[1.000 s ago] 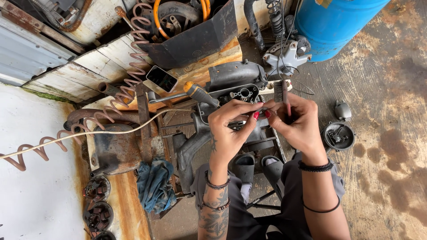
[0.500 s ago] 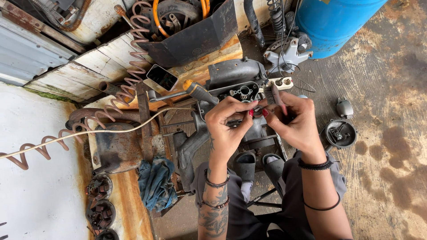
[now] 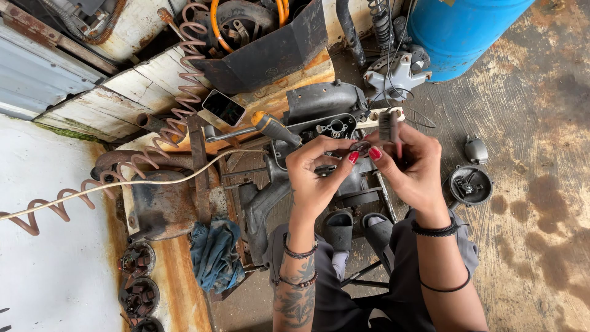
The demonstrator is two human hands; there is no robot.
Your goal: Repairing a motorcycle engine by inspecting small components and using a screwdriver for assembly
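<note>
My left hand and my right hand meet over a dark grey engine casing that stands in front of my knees. Between the thumbs and fingertips of both hands sits a small dark ring, pinched from either side. A small brush with a pale wooden handle and dark bristles sticks up from the fingers of my right hand. Both wrists wear dark bands. My feet in grey sandals rest under the casing.
A screwdriver with an orange and black handle and a phone lie left of the casing. A blue drum stands behind. A round dark cover and a small grey part lie on the concrete at right. A blue rag hangs at left.
Both hands have stayed together over the casing, working the small ring. The brush in my right hand has shifted a little.
</note>
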